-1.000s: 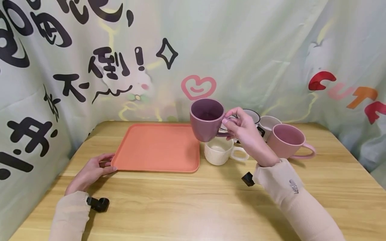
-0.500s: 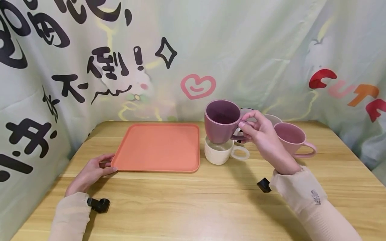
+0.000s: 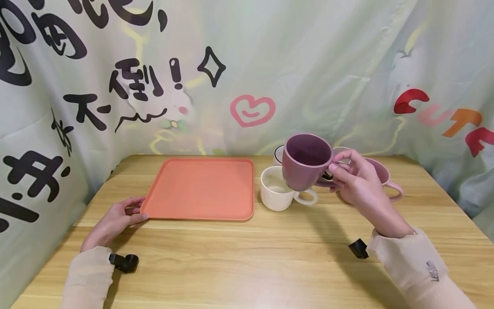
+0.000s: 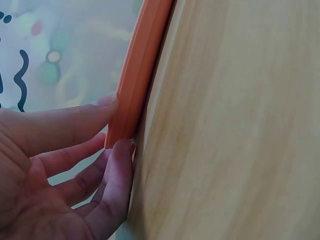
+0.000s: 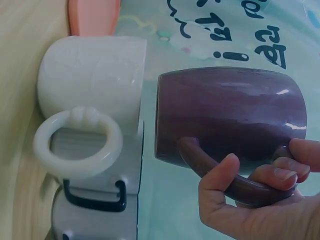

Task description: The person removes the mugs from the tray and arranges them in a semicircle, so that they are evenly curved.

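Note:
My right hand [image 3: 359, 184] grips the handle of a purple mug [image 3: 305, 161], holding it upright in the air. In the right wrist view, the fingers curl round that handle, and the mug's base hangs higher than the white mug's rim. The cream-white mug [image 3: 274, 195] with a ring handle stands on the table, partly overlapped by the purple mug in the head view. My left hand [image 3: 116, 219] holds the near left corner of an orange tray [image 3: 197, 189], which lies flat. In the left wrist view, its thumb and fingers pinch the tray's rim [image 4: 137, 95].
Behind the purple mug, a dark-rimmed white mug [image 3: 278, 155] shows in part. A pink mug [image 3: 381, 171] stands at the right, half hidden by my right hand. A printed curtain [image 3: 308, 64] hangs behind the wooden table [image 3: 216, 266].
My right hand has carried the purple mug to the right and slightly lower, from beside the tray to past the cream-white mug. The left hand has stayed at the tray's corner.

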Available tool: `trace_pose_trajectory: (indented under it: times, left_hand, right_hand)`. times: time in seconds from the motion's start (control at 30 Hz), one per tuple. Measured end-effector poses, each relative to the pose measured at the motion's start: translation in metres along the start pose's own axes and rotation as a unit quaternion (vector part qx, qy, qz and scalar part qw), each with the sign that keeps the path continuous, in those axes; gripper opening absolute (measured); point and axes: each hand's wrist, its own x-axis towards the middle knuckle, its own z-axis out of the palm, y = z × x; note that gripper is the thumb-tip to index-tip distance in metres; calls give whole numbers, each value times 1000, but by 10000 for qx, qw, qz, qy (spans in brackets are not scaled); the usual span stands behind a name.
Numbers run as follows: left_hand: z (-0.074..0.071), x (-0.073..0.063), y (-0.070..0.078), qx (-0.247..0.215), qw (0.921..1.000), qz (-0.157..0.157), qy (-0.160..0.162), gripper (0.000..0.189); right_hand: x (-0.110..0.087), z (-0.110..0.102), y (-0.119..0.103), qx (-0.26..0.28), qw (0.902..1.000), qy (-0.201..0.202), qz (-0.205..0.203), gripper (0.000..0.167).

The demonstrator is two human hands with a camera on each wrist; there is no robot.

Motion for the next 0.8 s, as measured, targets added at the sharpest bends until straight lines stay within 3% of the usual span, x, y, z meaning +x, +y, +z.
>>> trace_pose_trajectory:
  times: [0.2,0.47,0.8]
  left_hand:
    - [1,1,1,-23,10000,22,-47,64]
    - [2,2,0,44,10000,73,-32,65]
    - [-1,0,0,102,9999,106,-21,66]
  right_hand:
    - [-8,-14,0,44,9996,194,223,22]
    - [-15,-25,0,-204,9988,231,-385,23]
    - [-23,-39,6,237,9988,366,-231,26]
